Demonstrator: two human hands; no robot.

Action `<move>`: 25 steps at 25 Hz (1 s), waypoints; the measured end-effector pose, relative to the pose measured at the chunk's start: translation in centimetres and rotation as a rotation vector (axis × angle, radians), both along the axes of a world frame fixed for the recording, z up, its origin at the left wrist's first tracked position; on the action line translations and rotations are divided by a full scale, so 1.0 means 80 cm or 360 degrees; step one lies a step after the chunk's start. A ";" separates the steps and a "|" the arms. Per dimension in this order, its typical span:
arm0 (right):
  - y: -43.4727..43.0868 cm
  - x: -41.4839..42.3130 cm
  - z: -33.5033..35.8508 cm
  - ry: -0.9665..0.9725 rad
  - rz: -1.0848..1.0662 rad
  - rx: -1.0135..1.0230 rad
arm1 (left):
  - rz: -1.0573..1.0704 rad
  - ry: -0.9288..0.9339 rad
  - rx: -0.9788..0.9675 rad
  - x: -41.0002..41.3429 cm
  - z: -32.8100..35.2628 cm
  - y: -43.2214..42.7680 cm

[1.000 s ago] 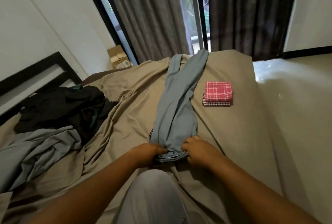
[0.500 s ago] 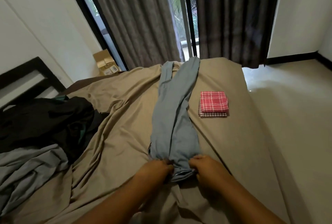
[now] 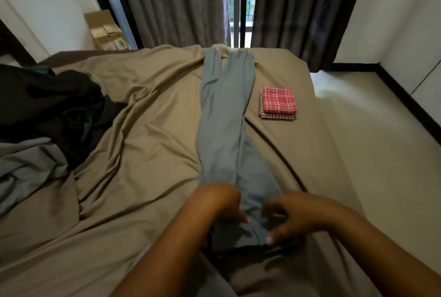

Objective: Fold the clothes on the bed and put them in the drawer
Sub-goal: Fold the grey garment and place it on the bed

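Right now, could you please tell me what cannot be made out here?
Head view:
- blue trousers, near end: covered by left hand and right hand; their grip is motion-blurred.
- dark clothes pile: cut off by the left edge.
- cardboard box labels: too small.
- drawer: out of frame.

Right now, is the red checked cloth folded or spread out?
Folded: the red cloth is a small neat square, stacked on another checked cloth.
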State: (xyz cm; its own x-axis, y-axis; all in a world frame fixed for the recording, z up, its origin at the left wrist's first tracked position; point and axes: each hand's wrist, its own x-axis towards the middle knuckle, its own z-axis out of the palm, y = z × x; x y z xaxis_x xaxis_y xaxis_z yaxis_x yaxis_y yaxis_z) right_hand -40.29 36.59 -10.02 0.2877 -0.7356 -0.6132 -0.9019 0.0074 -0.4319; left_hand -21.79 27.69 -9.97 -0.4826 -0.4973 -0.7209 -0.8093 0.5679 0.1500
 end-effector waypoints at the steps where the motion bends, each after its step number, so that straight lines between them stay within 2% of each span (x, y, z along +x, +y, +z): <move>1: -0.024 0.002 0.003 -0.0059 -0.0175 -0.0123 | 0.0179 0.0142 -0.0087 -0.005 0.004 -0.027; 3: -0.084 0.007 -0.007 -0.0082 -0.0608 -0.0475 | 0.0644 0.0540 -0.0348 -0.017 -0.004 -0.079; 5: -0.145 0.010 -0.024 -0.0117 -0.0969 -0.0644 | 0.1041 0.0923 -0.0696 -0.020 -0.023 -0.118; 7: -0.204 0.010 -0.043 -0.0251 -0.1166 -0.0635 | 0.1298 0.1041 -0.0946 -0.020 -0.040 -0.158; 8: -0.229 0.009 -0.050 -0.0339 -0.1259 -0.0594 | 0.1399 0.1044 -0.0956 -0.019 -0.044 -0.179; 14: -0.337 -0.007 -0.075 -0.0985 -0.1700 -0.0377 | 0.1515 0.1260 -0.0496 -0.029 -0.074 -0.300; 16: -0.359 -0.011 -0.073 -0.1225 -0.1872 -0.0254 | 0.1618 0.1508 -0.0443 -0.029 -0.077 -0.318; 18: -0.382 -0.015 -0.075 -0.1597 -0.2036 -0.0096 | 0.2102 0.1980 -0.0102 -0.025 -0.068 -0.326; 20: -0.402 -0.017 -0.078 -0.1891 -0.2101 0.0048 | 0.2567 0.2324 0.0443 -0.011 -0.062 -0.326; 22: -0.419 -0.018 -0.076 -0.2039 -0.2102 0.0140 | 0.2697 0.2265 0.0717 0.009 -0.067 -0.329; 25: -0.448 -0.022 -0.082 -0.1941 -0.2169 0.0064 | 0.2471 0.1935 0.0569 0.023 -0.068 -0.348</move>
State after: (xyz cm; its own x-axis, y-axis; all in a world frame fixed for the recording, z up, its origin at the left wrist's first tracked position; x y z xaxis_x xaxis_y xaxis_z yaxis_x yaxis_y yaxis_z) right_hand -42.05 0.76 -16.61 -0.1818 -0.8047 -0.5652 0.5224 0.4080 -0.7488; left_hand -19.95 -0.11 -15.37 -0.0845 -0.8289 -0.5530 0.1031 -0.5593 0.8226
